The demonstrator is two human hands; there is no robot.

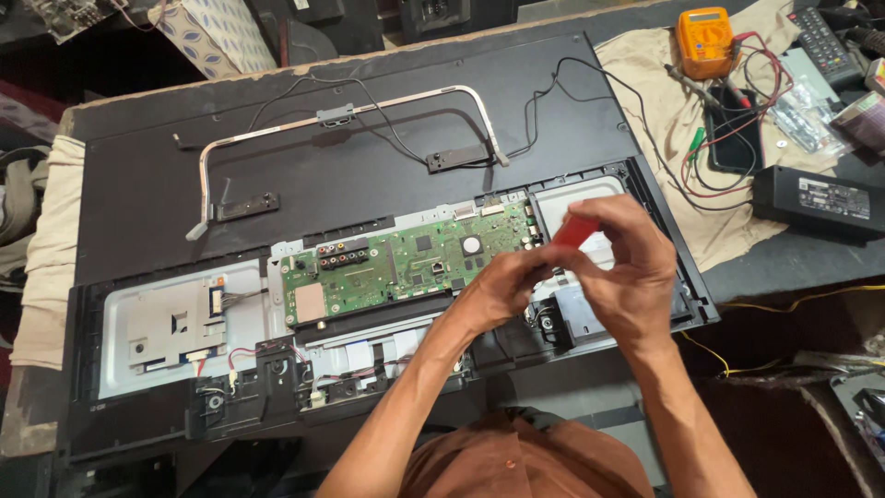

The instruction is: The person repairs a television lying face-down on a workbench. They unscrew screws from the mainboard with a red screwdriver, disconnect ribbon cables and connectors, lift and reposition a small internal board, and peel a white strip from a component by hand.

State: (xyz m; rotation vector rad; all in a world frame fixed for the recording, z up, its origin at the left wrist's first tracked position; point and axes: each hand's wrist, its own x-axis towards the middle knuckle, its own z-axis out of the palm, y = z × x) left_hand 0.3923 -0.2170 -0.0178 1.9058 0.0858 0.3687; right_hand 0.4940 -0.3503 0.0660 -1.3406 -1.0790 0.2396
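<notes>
Gripping one red tool handle (579,230), the right hand (616,275) had its fingers clamped around it above the right end of the single green circuit board (406,263). The left hand (502,288) met it there, fingertips pinched together at the handle's lower end; what they pinched could not be made out. Both hands hovered over one opened television back (350,175), where two small black speakers (459,158) were wired across the panel. One orange multimeter (704,41), one black power adapter (811,201) and one remote control (823,42) lay well apart, to the right.
</notes>
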